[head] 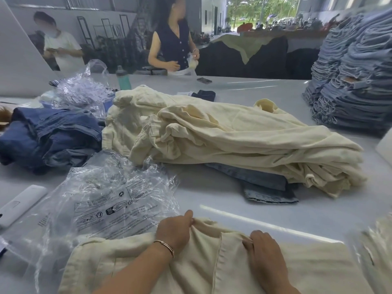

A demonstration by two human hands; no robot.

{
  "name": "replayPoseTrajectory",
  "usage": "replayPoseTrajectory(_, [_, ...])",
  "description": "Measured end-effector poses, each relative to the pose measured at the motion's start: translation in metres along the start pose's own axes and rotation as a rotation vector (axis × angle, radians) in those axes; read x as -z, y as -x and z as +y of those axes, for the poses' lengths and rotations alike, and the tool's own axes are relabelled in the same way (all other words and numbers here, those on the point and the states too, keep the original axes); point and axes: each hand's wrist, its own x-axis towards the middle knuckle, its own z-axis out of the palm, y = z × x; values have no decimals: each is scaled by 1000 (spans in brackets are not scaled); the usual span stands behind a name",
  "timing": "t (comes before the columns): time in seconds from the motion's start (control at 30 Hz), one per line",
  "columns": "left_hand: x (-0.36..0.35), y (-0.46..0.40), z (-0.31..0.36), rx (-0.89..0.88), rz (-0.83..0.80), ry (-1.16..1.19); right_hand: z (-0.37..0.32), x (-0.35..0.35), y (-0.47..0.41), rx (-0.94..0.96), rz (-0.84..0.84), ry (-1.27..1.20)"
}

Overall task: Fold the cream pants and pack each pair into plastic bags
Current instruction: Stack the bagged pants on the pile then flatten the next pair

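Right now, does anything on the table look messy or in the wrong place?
Yes. A pair of blue jeans lies squashed under the cream pants pile, poking out at the near edge. It looks odd because everything above it is cream.

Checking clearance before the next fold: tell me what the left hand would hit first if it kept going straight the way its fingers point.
The left hand points away across the bare table; likely first contact is the denim under the cream pile, though depth is uncertain.

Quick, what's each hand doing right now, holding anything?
Left hand: pinching the cream pants at their far edge.
Right hand: fingers curled, gripping the same pants at a fold.
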Motion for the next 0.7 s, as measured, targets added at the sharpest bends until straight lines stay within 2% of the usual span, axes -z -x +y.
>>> replayPoseTrajectory(0.1, [12,2,3,-95,162,-199,-3,2,-1,-57,-67,49])
replayPoseTrajectory(0.17, [28,9,-2,-59,347,-184,-9,8,-5,-171,-99,89])
replayPoseTrajectory(0.23, [45,25,-16,26,473,-52,-14,9,-1,-203,12,44])
replayPoseTrajectory(0.33, [42,78,-40,23,600,-6,-46,20,22,-67,206,-120])
replayPoseTrajectory(0.37, [31,101,-45,-22,586,-44,-58,17,34,-13,178,-145])
replayPoseTrajectory(0.43, [3,142,-56,-104,492,-150,-76,11,56,89,19,-156])
replayPoseTrajectory(0.5, [-16,167,-67,-77,356,-239,-80,6,72,165,-93,-136])
replayPoseTrajectory(0.57, [-19,175,-75,-39,271,-284,-79,4,80,170,-86,-96])
replayPoseTrajectory(0.63, [-12,170,-75,-37,261,-319,-82,9,81,112,-213,-71])
replayPoseTrajectory(0.7, [-1,166,-76,11,288,-338,-82,6,82,94,-239,103])
